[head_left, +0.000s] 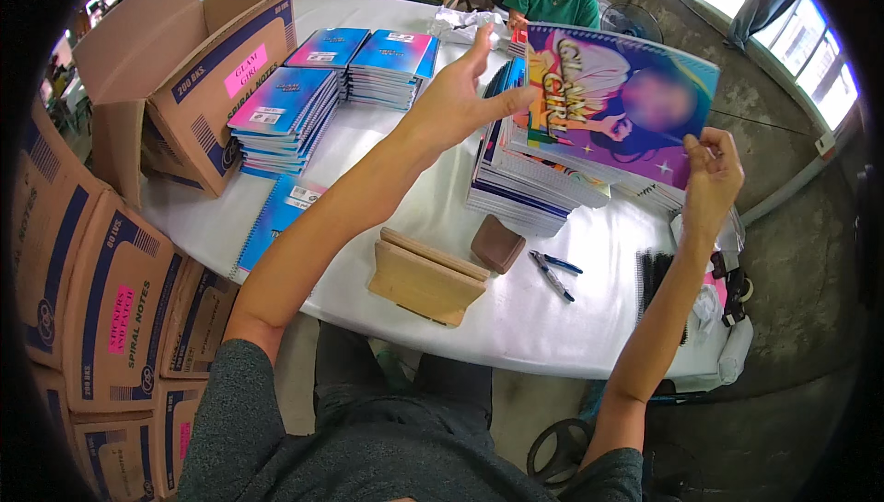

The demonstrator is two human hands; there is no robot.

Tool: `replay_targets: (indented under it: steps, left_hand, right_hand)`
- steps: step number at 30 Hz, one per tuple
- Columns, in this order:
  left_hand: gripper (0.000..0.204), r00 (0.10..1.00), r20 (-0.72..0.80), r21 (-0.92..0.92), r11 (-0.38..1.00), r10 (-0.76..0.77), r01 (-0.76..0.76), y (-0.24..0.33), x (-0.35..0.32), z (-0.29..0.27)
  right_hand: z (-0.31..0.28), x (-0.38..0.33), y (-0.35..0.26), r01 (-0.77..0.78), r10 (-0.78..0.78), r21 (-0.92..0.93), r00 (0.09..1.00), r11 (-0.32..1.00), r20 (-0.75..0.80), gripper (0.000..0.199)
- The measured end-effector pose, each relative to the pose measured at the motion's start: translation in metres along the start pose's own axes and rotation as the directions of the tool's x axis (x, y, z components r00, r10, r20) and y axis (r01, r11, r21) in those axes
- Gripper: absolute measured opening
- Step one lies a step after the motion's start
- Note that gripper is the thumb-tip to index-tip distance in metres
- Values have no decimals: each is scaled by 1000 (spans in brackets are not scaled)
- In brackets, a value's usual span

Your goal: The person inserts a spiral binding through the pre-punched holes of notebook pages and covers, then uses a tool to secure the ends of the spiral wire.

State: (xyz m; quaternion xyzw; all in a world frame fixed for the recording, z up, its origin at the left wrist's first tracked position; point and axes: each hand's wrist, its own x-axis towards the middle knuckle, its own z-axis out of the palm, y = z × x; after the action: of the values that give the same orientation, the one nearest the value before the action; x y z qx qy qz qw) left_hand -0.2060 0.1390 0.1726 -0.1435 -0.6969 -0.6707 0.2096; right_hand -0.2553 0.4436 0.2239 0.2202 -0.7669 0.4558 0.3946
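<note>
A spiral notebook (594, 147) with a colourful purple illustrated cover is raised over a stack of notebooks (520, 198) on the table. At its lower right corner, my right hand (714, 175) pinches the edge between thumb and fingers. My left hand (465, 92) is beside the cover's left edge with fingers spread and thumb pointing at it; whether the thumb touches the cover is unclear. Pages of the stack below fan out unevenly. To the left stand piles of blue-and-pink spiral notebooks (285, 106), and one single notebook (267, 221) lies partly behind my left forearm.
Near the front edge are a wooden stand-like block (428, 286), a brown wallet-like object (498, 244) and pens (552, 274). Black binding coils (652, 281) lie by my right forearm. Cardboard boxes (120, 309) crowd the left. Across the table sits a person in green (557, 5).
</note>
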Motion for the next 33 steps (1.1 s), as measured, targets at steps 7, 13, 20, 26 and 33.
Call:
replay_targets:
  steps: [7,13,20,26,33]
  left_hand:
    - [45,898,306,72,948,-316,309,10,-22,-26]
    - [30,818,534,-121,938,-215,325,-15,-100,-48]
    - [70,892,294,211,934,-344,290,-80,-145,-69]
    - [114,970,-5,-153,959,-242,239,-139,-196,-33]
    - [103,955,-221,-95,979,-195,178,-111,-199,-87]
  right_hand:
    - [16,-123,-18,-117,119,128,993,985,-12,18]
    - [52,-269,-3,-365,339,386,931,847,136,22]
    - [56,-295,8,-337,261,122,874,934,410,33]
    - [74,-326,11,-430,267,183,787,884,557,77]
    - [-56,-192,211,-260,316,-791,945,554,-90,44]
